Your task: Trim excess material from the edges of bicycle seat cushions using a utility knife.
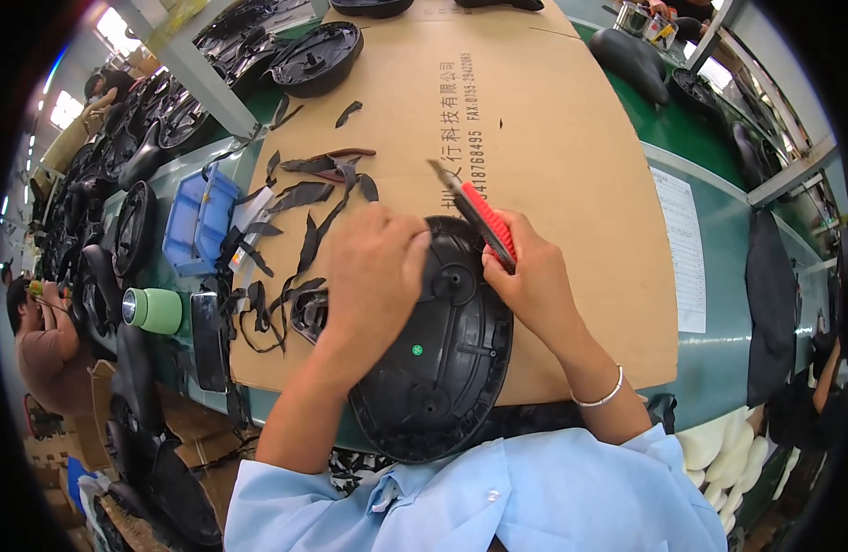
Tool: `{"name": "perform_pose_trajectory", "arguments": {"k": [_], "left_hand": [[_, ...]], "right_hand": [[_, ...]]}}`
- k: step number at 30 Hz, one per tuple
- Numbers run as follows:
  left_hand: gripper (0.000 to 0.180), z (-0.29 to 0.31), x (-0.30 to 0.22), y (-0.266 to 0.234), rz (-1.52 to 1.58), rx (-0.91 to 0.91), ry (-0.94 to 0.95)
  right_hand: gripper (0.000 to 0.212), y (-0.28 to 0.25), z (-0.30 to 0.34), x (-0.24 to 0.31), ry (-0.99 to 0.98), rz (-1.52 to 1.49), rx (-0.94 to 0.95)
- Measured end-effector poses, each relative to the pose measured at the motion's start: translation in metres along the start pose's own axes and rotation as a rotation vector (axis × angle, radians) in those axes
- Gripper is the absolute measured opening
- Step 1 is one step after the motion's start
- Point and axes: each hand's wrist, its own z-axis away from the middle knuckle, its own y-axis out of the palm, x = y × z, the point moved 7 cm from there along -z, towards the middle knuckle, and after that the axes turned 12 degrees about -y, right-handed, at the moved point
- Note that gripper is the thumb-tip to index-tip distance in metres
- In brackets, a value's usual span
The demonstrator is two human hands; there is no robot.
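A black plastic saddle base (440, 354) lies underside up on a cardboard sheet (553, 156), its wide end toward me. My left hand (373, 267) presses down on its upper left edge, fingers curled over the rim. My right hand (525, 271) grips a red-handled cutting tool (484, 221) at the base's upper right edge, the metal tip pointing up and left. A small green dot sits on the base near its middle.
Several black trimmed strips (304, 198) litter the cardboard left of the base. A blue bin (199, 221), a green cup (154, 310) and a black phone (208, 340) sit at the left. Stacked black saddle bases (314, 57) fill the far left. Another person (38, 340) works at left.
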Motion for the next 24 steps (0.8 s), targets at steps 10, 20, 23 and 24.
{"name": "perform_pose_trajectory", "arguments": {"k": [10,20,23,24], "left_hand": [[0.019,0.0,-0.015,0.06,-0.01,0.246,-0.152],[0.007,-0.004,-0.008,0.065,0.179,0.302,-0.246],[0.007,-0.004,-0.003,0.064,0.206,0.312,-0.285],[0.009,-0.005,0.001,0.063,0.304,0.332,-0.326]], "right_hand": [[0.043,-0.052,0.029,-0.013,0.109,-0.115,-0.085],[0.04,-0.057,0.016,0.02,-0.246,0.315,0.33],[0.042,-0.05,0.023,0.03,-0.236,0.451,0.441],[0.042,-0.05,0.028,0.035,-0.238,0.477,0.439]]}}
